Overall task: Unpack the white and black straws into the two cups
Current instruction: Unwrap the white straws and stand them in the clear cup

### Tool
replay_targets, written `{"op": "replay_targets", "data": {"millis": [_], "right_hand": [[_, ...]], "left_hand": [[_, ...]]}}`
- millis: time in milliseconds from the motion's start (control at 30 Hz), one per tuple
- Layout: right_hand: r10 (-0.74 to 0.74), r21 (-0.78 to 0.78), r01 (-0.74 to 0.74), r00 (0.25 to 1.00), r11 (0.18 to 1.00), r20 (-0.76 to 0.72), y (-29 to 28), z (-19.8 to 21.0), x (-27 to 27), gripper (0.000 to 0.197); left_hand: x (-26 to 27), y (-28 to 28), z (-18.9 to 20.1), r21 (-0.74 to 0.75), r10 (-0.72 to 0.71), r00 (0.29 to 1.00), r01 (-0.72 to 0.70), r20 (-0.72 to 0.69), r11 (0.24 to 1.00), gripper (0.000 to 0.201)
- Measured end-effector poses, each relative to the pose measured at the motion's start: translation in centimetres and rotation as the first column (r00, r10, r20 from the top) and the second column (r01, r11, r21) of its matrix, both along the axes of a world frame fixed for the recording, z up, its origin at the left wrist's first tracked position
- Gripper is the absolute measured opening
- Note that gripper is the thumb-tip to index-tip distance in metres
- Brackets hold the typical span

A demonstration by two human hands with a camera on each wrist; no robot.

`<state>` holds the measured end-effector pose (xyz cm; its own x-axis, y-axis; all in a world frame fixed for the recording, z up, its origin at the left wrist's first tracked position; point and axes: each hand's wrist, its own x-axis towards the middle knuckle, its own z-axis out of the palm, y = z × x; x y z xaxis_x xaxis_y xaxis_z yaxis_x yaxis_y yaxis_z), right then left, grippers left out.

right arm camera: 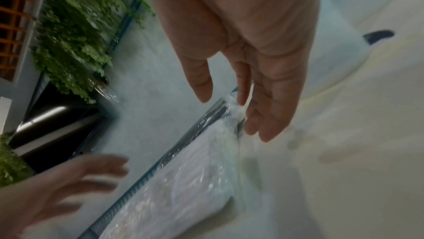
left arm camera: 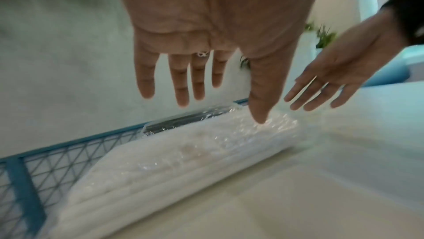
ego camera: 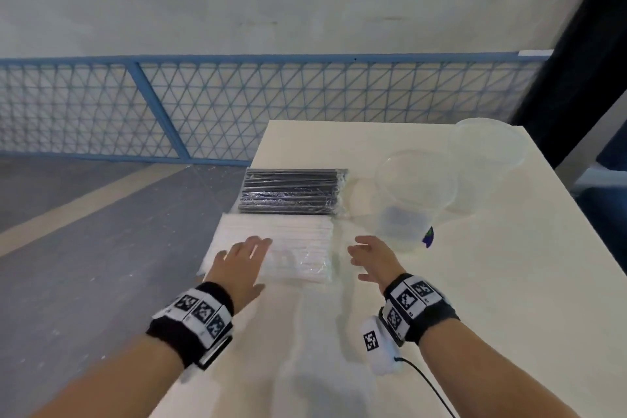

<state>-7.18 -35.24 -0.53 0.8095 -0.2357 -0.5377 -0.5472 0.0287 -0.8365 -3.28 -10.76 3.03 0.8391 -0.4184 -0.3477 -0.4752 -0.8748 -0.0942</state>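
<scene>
A sealed plastic pack of white straws (ego camera: 291, 248) lies near the table's left edge, with a sealed pack of black straws (ego camera: 293, 192) just behind it. Two clear plastic cups stand to the right: the nearer cup (ego camera: 412, 193) and the farther cup (ego camera: 487, 146). My left hand (ego camera: 242, 263) hovers over the white pack (left arm camera: 183, 157) with fingers straight and spread, holding nothing. My right hand (ego camera: 371, 258) hangs open just right of that pack's end (right arm camera: 183, 179), fingers relaxed, in front of the nearer cup.
The cream table (ego camera: 475, 299) drops off on the left to a grey floor (ego camera: 84, 248). A blue mesh fence (ego camera: 135, 105) runs behind. A small blue and green object (ego camera: 428, 237) shows at the nearer cup's base. A cable (ego camera: 427, 383) trails from my right wrist.
</scene>
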Motion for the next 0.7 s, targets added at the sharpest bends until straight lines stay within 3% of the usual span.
{"op": "replay_targets", "data": {"millis": [100, 200, 400, 533, 700], "right_hand": [[0.049, -0.037, -0.052, 0.996, 0.998, -0.071, 2.0, -1.3, 1.9, 0.057], [0.097, -0.117, -0.109, 0.99, 0.987, -0.105, 3.4, -2.1, 3.3, 0.067], [0.15, -0.215, -0.171, 0.983, 0.962, -0.108, 4.1, -2.8, 4.4, 0.068], [0.129, -0.113, -0.14, 0.987, 0.984, -0.099, 4.4, -2.7, 3.7, 0.064], [0.133, -0.064, -0.133, 0.991, 0.989, -0.004, 4.7, -1.5, 2.2, 0.058]], "left_hand": [[2.3, -2.0, -2.8, 0.076, 0.045, 0.998, -0.041, -0.05, 0.996, 0.103], [3.4, -3.3, -5.2, 0.088, 0.099, 0.993, -0.093, -0.061, 0.992, 0.113], [4.0, -4.4, -6.2, 0.064, 0.095, 0.995, -0.093, -0.036, 0.994, 0.109], [3.3, -4.4, -6.9, 0.025, 0.099, 0.995, -0.099, 0.011, 0.995, 0.107], [2.6, -4.6, -6.7, -0.047, 0.095, 0.992, -0.091, 0.084, 0.995, 0.087]]}}
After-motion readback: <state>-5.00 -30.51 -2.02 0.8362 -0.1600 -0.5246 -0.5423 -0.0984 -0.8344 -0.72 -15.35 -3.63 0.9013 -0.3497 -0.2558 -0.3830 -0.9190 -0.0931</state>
